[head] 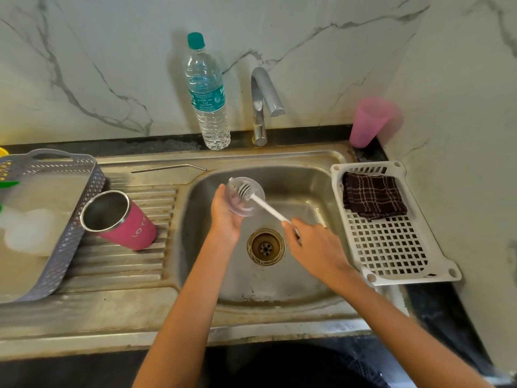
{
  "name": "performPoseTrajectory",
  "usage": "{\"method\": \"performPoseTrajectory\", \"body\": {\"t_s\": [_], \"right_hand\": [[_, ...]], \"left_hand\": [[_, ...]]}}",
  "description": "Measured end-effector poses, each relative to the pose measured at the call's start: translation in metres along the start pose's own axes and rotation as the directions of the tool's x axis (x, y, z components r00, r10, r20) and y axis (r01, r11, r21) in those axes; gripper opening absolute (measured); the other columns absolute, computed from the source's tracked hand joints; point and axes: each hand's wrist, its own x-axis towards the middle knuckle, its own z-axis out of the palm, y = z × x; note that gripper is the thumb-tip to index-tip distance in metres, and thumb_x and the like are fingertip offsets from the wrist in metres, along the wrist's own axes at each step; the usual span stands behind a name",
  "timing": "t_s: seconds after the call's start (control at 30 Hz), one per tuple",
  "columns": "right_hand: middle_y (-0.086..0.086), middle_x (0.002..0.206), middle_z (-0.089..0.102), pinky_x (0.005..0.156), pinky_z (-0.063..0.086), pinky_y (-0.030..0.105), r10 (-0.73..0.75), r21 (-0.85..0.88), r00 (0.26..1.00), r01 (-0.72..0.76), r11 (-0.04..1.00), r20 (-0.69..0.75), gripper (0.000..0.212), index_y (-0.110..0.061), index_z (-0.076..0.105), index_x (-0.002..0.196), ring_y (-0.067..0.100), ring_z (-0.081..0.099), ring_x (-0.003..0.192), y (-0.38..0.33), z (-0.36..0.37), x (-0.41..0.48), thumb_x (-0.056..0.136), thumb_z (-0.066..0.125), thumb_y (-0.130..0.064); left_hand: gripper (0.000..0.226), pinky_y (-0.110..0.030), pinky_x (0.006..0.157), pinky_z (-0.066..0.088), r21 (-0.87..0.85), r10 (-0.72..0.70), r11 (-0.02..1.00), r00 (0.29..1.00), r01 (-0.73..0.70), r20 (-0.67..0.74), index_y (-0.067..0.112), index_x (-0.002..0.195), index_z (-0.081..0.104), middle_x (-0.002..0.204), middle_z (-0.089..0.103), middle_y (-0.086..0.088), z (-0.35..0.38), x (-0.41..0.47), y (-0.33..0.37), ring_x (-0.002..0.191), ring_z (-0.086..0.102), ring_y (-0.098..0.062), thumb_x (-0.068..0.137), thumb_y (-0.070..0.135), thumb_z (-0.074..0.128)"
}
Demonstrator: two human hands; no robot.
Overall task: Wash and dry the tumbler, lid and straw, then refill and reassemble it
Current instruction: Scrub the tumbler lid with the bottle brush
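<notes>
Over the sink [279, 292], the right hand [313, 245] curls its fingers round a white brush [268, 207]. The left hand [225, 217] holds the clear lid [247, 204], with its fingers curled behind it and the brush tip inside. The pink tumbler [123, 222] leans at the left. The straw [167, 168] lies farther back.

There was one pink tumbler [120, 219]; one clear lid [246, 197]; one metal straw [167, 168]; one white-handled brush [268, 208]. Two hands showed: one left hand [223, 217] and one right hand [316, 247]. There was one water bottle [208, 99] with one green cap [195, 40]; one tap [263, 102]; one pink plastic cup [369, 121]; one dark checked cloth [373, 196]. Perforated plastic holders numbered two: one grey basket [72, 233] and one white tray [397, 256]. There was one sink [279, 289], with one drain [265, 246].
</notes>
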Motion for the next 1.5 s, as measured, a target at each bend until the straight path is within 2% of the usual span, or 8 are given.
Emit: {"method": "performPoseTrajectory", "body": {"t_s": [0.33, 0.53, 0.73, 0.87, 1.03, 1.2, 1.37, 1.5], "right_hand": [[-0.002, 0.057, 0.053, 0.050, 0.040, 0.030, 0.046, 0.042, 0.998, -0.044, 0.998, -0.045, 0.043, -0.019, 0.053, 0.082, 0.018, 0.054, 0.052, -0.007, -0.004, 0.009, 0.103, 0.025, -0.045], [0.000, 0.059, 0.055, 0.051, 0.043, 0.032, 0.003, 0.054, 1.000, -0.002, 0.999, -0.009, 0.043, -0.020, 0.051, 0.083, 0.022, 0.054, 0.053, -0.011, 0.005, -0.002, 0.102, 0.024, -0.047], [-0.001, 0.057, 0.053, 0.051, 0.040, 0.030, 0.048, 0.099, 0.998, -0.043, 0.994, -0.044, 0.042, -0.021, 0.049, 0.078, 0.020, 0.053, 0.051, -0.012, 0.001, 0.008, 0.103, 0.025, -0.046], [-0.001, 0.057, 0.055, 0.049, 0.039, 0.030, 0.021, 0.108, 1.000, -0.020, 0.994, -0.007, 0.042, -0.021, 0.048, 0.079, 0.019, 0.053, 0.050, -0.013, 0.009, -0.010, 0.102, 0.025, -0.047], [-0.002, 0.059, 0.051, 0.058, 0.046, 0.035, 0.067, 0.122, 0.994, -0.056, 0.991, -0.082, 0.045, -0.017, 0.055, 0.084, 0.023, 0.053, 0.057, -0.015, -0.010, 0.015, 0.102, 0.025, -0.046], [-0.003, 0.053, 0.050, 0.044, 0.037, 0.028, -0.018, 0.099, 1.000, 0.019, 0.995, -0.013, 0.042, -0.020, 0.050, 0.078, 0.014, 0.048, 0.043, -0.017, 0.005, 0.002, 0.103, 0.026, -0.045], [0.000, 0.054, 0.052, 0.051, 0.046, 0.036, 0.027, 0.143, 0.997, -0.016, 0.990, -0.075, 0.045, -0.018, 0.050, 0.076, 0.023, 0.052, 0.049, -0.016, 0.001, 0.015, 0.102, 0.025, -0.046], [0.001, 0.055, 0.052, 0.050, 0.045, 0.036, 0.009, 0.121, 0.998, -0.001, 0.993, -0.064, 0.045, -0.019, 0.051, 0.078, 0.025, 0.053, 0.050, -0.020, 0.005, 0.011, 0.102, 0.026, -0.046]], "left_hand": [[0.036, -0.040, 0.092, 0.050, 0.020, 0.117, 0.993, 0.993, -0.116, -0.027, 0.012, 0.106, 0.062, 0.099, 0.068, -0.009, 0.017, 0.001, 0.017, 0.099, 0.064, -0.025, 0.105, 0.034, 0.033], [0.042, -0.042, 0.092, 0.051, -0.019, 0.155, 0.987, 0.978, -0.159, -0.139, 0.007, 0.123, 0.058, 0.105, 0.066, -0.010, 0.009, 0.011, 0.031, 0.093, 0.064, -0.022, 0.102, 0.036, 0.037], [0.034, -0.035, 0.087, 0.051, 0.062, 0.144, 0.988, 0.987, -0.140, -0.071, 0.012, 0.103, 0.062, 0.092, 0.069, -0.006, 0.018, 0.002, 0.020, 0.085, 0.066, -0.017, 0.104, 0.034, 0.035], [0.036, -0.032, 0.077, 0.050, -0.025, 0.142, 0.989, 0.976, -0.148, -0.167, 0.011, 0.116, 0.059, 0.102, 0.063, -0.007, 0.024, 0.012, 0.033, 0.088, 0.062, -0.018, 0.101, 0.037, 0.040], [0.037, -0.038, 0.094, 0.048, 0.151, 0.153, 0.977, 0.988, -0.148, -0.023, 0.013, 0.109, 0.064, 0.087, 0.070, -0.002, 0.033, -0.009, 0.012, 0.090, 0.065, -0.018, 0.104, 0.038, 0.038], [0.039, -0.040, 0.094, 0.049, -0.145, 0.153, 0.975, 0.982, -0.169, -0.114, 0.010, 0.111, 0.057, 0.101, 0.064, -0.009, 0.023, 0.005, 0.037, 0.089, 0.063, -0.019, 0.105, 0.039, 0.032], [0.037, -0.037, 0.092, 0.049, 0.120, 0.176, 0.978, 0.984, -0.173, -0.017, 0.013, 0.102, 0.063, 0.089, 0.070, -0.004, 0.024, -0.008, 0.013, 0.088, 0.067, -0.017, 0.105, 0.038, 0.035], [0.037, -0.039, 0.089, 0.050, -0.096, 0.159, 0.982, 0.986, -0.164, -0.054, 0.010, 0.101, 0.060, 0.093, 0.066, -0.008, 0.021, -0.001, 0.033, 0.089, 0.064, -0.021, 0.105, 0.035, 0.034]]}}
